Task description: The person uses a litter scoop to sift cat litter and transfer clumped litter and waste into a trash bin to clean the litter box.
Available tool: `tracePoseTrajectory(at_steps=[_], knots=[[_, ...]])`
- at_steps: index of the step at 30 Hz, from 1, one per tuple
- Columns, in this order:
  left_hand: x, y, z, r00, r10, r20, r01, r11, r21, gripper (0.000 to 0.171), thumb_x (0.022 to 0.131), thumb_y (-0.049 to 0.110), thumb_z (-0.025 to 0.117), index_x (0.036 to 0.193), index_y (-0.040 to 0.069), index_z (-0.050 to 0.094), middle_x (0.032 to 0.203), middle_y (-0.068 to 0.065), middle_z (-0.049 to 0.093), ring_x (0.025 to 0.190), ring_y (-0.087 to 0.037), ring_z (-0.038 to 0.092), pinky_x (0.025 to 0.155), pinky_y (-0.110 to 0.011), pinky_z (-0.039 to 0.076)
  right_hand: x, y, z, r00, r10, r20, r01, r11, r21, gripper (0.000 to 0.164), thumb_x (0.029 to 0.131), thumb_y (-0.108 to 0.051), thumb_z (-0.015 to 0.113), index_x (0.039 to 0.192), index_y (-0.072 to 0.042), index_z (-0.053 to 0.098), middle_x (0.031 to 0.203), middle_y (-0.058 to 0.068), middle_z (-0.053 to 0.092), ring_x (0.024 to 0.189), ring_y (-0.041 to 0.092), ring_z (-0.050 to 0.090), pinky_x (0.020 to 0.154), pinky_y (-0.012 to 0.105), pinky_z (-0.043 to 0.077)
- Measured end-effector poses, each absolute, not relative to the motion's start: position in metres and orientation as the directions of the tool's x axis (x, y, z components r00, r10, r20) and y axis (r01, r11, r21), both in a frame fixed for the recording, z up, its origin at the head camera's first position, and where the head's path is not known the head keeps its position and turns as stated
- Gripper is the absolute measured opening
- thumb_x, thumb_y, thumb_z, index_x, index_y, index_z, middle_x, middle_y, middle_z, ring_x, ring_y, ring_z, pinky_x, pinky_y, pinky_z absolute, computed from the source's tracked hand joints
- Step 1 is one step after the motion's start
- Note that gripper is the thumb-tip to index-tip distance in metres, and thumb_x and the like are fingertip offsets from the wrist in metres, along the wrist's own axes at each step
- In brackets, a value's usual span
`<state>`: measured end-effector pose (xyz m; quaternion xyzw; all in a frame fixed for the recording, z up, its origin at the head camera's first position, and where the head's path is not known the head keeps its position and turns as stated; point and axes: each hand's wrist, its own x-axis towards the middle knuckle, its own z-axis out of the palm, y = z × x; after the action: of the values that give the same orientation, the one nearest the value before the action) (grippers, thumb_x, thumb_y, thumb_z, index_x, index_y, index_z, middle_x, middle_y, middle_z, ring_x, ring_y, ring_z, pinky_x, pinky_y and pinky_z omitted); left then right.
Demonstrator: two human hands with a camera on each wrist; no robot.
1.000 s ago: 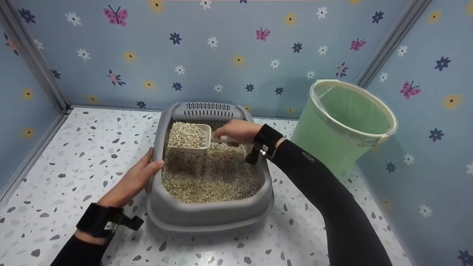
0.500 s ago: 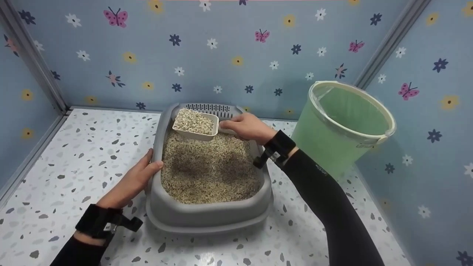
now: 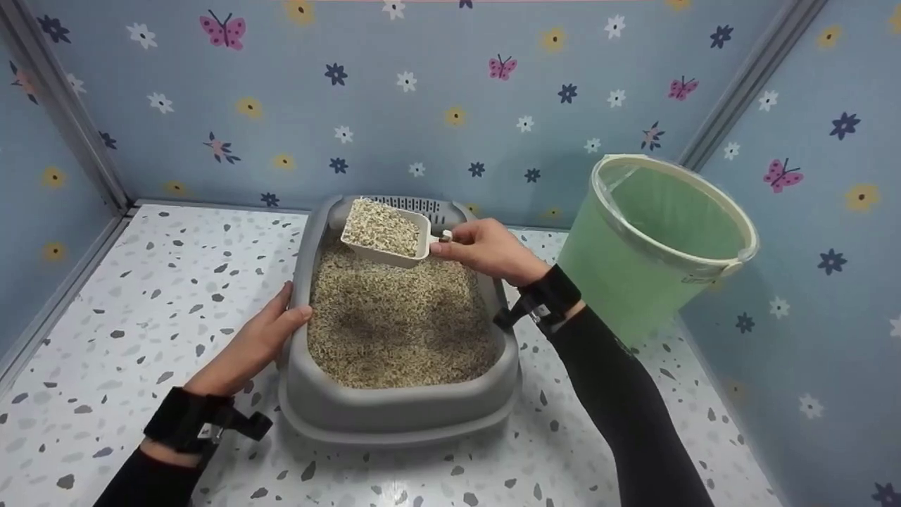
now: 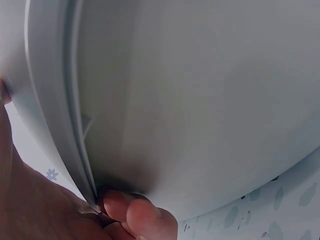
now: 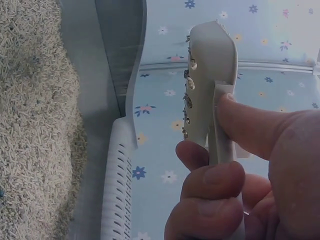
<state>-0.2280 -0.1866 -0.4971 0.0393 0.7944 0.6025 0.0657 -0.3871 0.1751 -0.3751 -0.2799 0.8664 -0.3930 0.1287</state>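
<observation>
My right hand (image 3: pixel 489 246) grips the handle of a white litter scoop (image 3: pixel 383 258), thumb along the top in the right wrist view, fingers (image 5: pixel 212 200) curled under it. Heaped in the scoop is pale granular litter (image 3: pixel 380 225). It hangs above the back of a grey litter box (image 3: pixel 401 412), whose bed of litter (image 3: pixel 401 331) shows darker patches. At the box's left side, my left hand (image 3: pixel 260 338) grips the rim, thumb on top. In the left wrist view its fingertips (image 4: pixel 145 217) curl beneath the rim's edge.
A green bin (image 3: pixel 619 274) with a cream rim and a clear liner stands right of the box, by the corner. Blue flowered panels (image 3: pixel 450 84) enclose the back and sides. The floor (image 3: pixel 176 296) is white with grey speckles.
My right hand has raised the loaded scoop and shifted it slightly right. The litter that was falling from the scoop a second ago has stopped. My left hand stays at the rim.
</observation>
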Motion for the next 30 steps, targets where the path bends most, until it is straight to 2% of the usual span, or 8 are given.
tracePoseTrajectory(at_steps=[1,2,5,10,18,22,30], knots=[[-0.228,-0.187,-0.497,-0.988,0.141,-0.059,-0.019,0.274,0.961,0.095,0.116,0.051,0.05,0.178,0.009,-0.008,0.183,-0.024,-0.007,0.167,-0.053,0.006,0.134,-0.068,0.011,-0.387,0.176,-0.374,-0.811,-0.585,0.005,-0.388,0.532,-0.752,0.034,0.102,-0.045,0.083,0.082,-0.019,0.077,0.073,-0.012,0.052,0.059,0.009,0.036,0.052,0.025,0.027],[-0.228,-0.187,-0.497,-0.988,0.141,-0.061,-0.02,0.277,0.961,0.095,0.116,0.051,0.05,0.178,0.008,-0.008,0.183,-0.024,-0.008,0.167,-0.052,0.005,0.135,-0.067,0.009,-0.386,0.178,-0.374,-0.813,-0.583,0.008,-0.389,0.532,-0.752,0.03,0.102,-0.044,0.083,0.086,-0.019,0.079,0.07,-0.009,0.046,0.06,0.009,0.036,0.053,0.025,0.028],[-0.229,-0.186,-0.496,-0.988,0.143,-0.065,-0.023,0.276,0.961,0.096,0.116,0.051,0.05,0.177,0.006,-0.009,0.183,-0.023,-0.01,0.168,-0.051,0.002,0.135,-0.065,0.007,-0.385,0.182,-0.373,-0.818,-0.575,0.031,-0.399,0.526,-0.752,0.027,0.102,-0.044,0.084,0.096,-0.017,0.084,0.071,-0.009,0.047,0.063,0.01,0.038,0.055,0.026,0.029],[-0.229,-0.186,-0.497,-0.987,0.146,-0.072,-0.031,0.271,0.962,0.096,0.116,0.051,0.05,0.177,0.005,-0.01,0.183,-0.022,-0.012,0.168,-0.049,-0.002,0.135,-0.064,0.006,-0.383,0.189,-0.374,-0.833,-0.549,0.061,-0.402,0.527,-0.749,0.029,0.1,-0.047,0.085,0.1,-0.019,0.087,0.074,-0.01,0.05,0.066,0.011,0.042,0.059,0.028,0.033],[-0.227,-0.183,-0.497,-0.988,0.12,-0.095,-0.056,0.29,0.955,0.097,0.115,0.055,0.049,0.178,0.009,-0.009,0.183,-0.023,-0.01,0.167,-0.052,0.003,0.134,-0.068,0.011,-0.383,0.197,-0.377,-0.853,-0.515,0.085,-0.393,0.527,-0.753,0.03,0.098,-0.049,0.087,0.095,-0.02,0.088,0.069,-0.011,0.045,0.065,0.011,0.039,0.058,0.028,0.03],[-0.228,-0.181,-0.497,-0.988,0.118,-0.102,-0.063,0.293,0.954,0.099,0.115,0.059,0.048,0.177,0.009,-0.01,0.183,-0.021,-0.011,0.167,-0.052,0.004,0.133,-0.069,0.013,-0.383,0.2,-0.377,-0.857,-0.506,0.095,-0.4,0.539,-0.741,0.031,0.098,-0.049,0.087,0.086,-0.02,0.083,0.067,-0.011,0.042,0.063,0.011,0.038,0.057,0.028,0.029],[-0.228,-0.183,-0.497,-0.989,0.11,-0.1,-0.064,0.294,0.954,0.099,0.115,0.061,0.049,0.178,0.012,-0.009,0.184,-0.018,-0.01,0.166,-0.054,0.008,0.131,-0.071,0.018,-0.384,0.202,-0.377,-0.861,-0.501,0.091,-0.395,0.544,-0.74,0.037,0.099,-0.049,0.085,0.078,-0.021,0.075,0.066,-0.01,0.045,0.062,0.011,0.041,0.057,0.027,0.033]])
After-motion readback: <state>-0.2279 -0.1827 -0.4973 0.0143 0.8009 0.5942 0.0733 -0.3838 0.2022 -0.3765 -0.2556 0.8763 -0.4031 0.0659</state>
